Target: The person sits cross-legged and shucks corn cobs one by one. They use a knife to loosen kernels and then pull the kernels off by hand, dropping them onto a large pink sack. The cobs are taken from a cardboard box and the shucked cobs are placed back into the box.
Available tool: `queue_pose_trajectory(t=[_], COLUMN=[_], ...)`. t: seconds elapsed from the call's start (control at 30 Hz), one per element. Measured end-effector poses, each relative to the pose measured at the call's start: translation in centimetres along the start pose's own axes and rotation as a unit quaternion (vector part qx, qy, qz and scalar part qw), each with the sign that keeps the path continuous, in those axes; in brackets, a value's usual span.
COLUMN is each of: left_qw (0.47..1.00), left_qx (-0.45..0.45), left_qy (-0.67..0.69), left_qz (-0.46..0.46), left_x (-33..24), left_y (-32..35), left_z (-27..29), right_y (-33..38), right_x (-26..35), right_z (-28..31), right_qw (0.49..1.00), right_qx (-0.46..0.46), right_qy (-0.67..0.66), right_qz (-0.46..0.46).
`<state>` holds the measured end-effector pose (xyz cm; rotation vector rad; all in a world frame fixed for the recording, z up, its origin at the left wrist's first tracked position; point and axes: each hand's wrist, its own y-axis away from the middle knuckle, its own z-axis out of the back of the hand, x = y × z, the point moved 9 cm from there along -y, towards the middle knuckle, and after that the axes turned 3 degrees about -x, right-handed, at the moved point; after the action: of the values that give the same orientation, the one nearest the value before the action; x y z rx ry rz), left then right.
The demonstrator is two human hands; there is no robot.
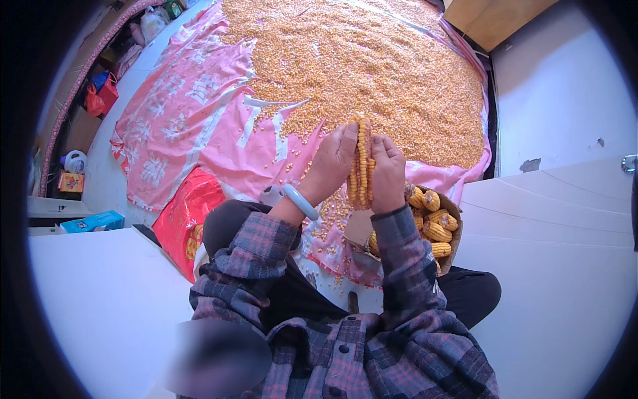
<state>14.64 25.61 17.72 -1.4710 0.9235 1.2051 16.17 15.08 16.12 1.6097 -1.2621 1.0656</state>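
Note:
An ear of yellow corn stands nearly upright between my hands, with darker gaps between some of its kernel rows. My left hand is closed on its left side, the thumb near the upper end. From the right, my right hand grips the same ear, its fingers pressed against the kernels. Loose corn kernels lie scattered below my hands. Close by my right forearm, a cardboard box holds several more ears of corn, partly hidden by my sleeve.
A wide layer of loose kernels covers much of a pink patterned cloth ahead. A red bag lies by my left knee. Further left are a blue box and a white jug. Wooden furniture stands far right.

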Motion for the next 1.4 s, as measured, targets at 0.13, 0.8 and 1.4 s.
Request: queue_pose_trajectory(t=[0.13, 0.8, 1.4], left_qw=[1.0, 0.996, 0.969], left_qx=[-0.004, -0.053, -0.127], left_qy=[-0.016, 0.057, 0.179], left_qz=[-0.005, 0.039, 0.117], left_x=[0.0, 1.8, 3.5], left_y=[-0.5, -1.6, -1.1], left_z=[0.3, 2.0, 2.5], right_y=[0.2, 2.2, 3.3], right_x=[-0.2, -1.5, -2.2], right_z=[-0.3, -0.1, -0.1], right_qw=[0.999, 0.999, 0.991], right_qx=[-0.002, 0.016, 0.011], right_qy=[-0.036, 0.048, -0.054], right_qz=[-0.037, -0.012, -0.122])
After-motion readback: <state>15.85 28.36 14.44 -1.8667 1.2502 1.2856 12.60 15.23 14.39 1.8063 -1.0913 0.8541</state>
